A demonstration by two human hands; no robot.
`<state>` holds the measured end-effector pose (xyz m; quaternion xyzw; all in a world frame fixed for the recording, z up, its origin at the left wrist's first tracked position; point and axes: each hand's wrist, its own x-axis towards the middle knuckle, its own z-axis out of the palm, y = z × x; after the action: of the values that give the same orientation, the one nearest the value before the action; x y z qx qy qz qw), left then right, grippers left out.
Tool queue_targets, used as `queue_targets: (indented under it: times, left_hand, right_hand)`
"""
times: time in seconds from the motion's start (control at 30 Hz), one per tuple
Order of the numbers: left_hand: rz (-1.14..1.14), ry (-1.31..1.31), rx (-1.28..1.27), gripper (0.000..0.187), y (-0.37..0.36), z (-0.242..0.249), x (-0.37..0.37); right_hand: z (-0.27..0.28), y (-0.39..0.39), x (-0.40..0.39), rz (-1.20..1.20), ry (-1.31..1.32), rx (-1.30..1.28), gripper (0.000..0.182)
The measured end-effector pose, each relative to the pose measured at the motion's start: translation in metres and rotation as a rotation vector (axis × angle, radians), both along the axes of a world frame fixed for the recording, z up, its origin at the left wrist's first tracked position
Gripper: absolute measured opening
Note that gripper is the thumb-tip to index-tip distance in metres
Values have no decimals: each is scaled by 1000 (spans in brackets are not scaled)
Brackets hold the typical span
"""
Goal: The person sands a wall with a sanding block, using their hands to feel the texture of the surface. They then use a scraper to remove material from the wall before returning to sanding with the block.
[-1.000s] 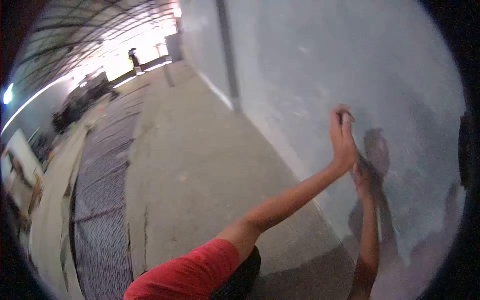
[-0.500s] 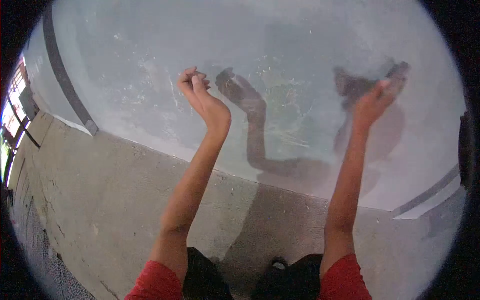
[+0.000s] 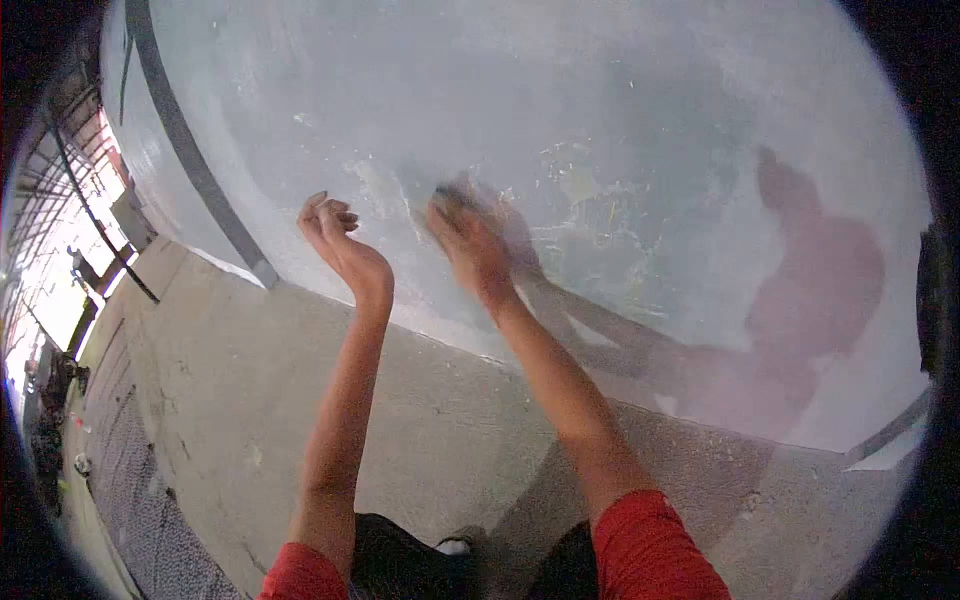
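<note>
Two red cloth sleeves, one on each arm, frame the bottom of the view, with two dark trouser legs [image 3: 400, 560] between them and one shoe [image 3: 455, 546] showing beside the left leg. The left forearm rises almost upright; at its top the wrist bends sharply and the left hand [image 3: 345, 245] tips over to the left, unclenched, its fingers loosely curled and parted in front of the wall. The right arm slants up and leftward, the right hand [image 3: 470, 240] reaching to the wall, back outward, fingers pointing up and slightly left. Its fingertips blur into a dark patch, so I cannot tell whether they are closed on something. The two hands are apart, near each other, the right one a little to the right of the left.

The wall [image 3: 680, 90] fills most of the upper view: grey-blue, smooth and faintly glossy, with rough, pale, scraped-looking patches [image 3: 590, 190] to the right of the right hand. A soft-edged shadow [image 3: 820, 280] lies across its right part. Two dark strips cross it, a long one [image 3: 190, 150] at the left and a shorter one [image 3: 890, 430] at the lower right. Below runs the floor [image 3: 240, 400], gritty, grey-brown concrete. Farther left lies one ribbed grey mat [image 3: 150, 510], and beyond, thin roof bars over a bright opening [image 3: 50, 290]
</note>
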<state>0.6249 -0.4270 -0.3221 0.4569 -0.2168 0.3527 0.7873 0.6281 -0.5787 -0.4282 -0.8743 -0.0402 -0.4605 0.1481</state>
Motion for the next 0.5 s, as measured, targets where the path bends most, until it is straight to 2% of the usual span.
queue_targets:
  times: [0.03, 0.1, 0.17, 0.23, 0.33, 0.4, 0.43, 0.47, 0.5]
  left_hand:
    - [11, -45, 104, 29, 2, 1, -6]
    - [25, -95, 207, 30, 2, 7, -16]
    - [55, -195, 321, 37, 1, 11, -26]
    - [34, -221, 318, 37, -5, 11, -31]
    - [-9, -232, 427, 39, -21, 2, -38]
    - [3, -253, 480, 43, -36, -9, -34]
    - [20, -291, 531, 47, -50, -15, -33]
    - [-49, -294, 513, 47, -63, -18, -34]
    - [24, -348, 592, 50, -75, -23, -33]
  right_hand:
    - [-37, 7, 15, 76, 6, -33, 40]
    - [-105, 12, 31, -26, 169, -349, 39]
    - [-115, 32, -18, 49, 675, -144, 41]
    - [-159, 25, -13, 142, 1219, -172, 44]
    - [-154, 14, -61, 46, 1389, -180, 48]
    - [-143, -7, -72, 267, 1485, -95, 61]
    - [-135, -28, -80, 358, 1523, -30, 68]
    - [-105, -43, -102, 302, 1532, 129, 72]
    - [-75, -58, -125, 245, 1524, 290, 76]
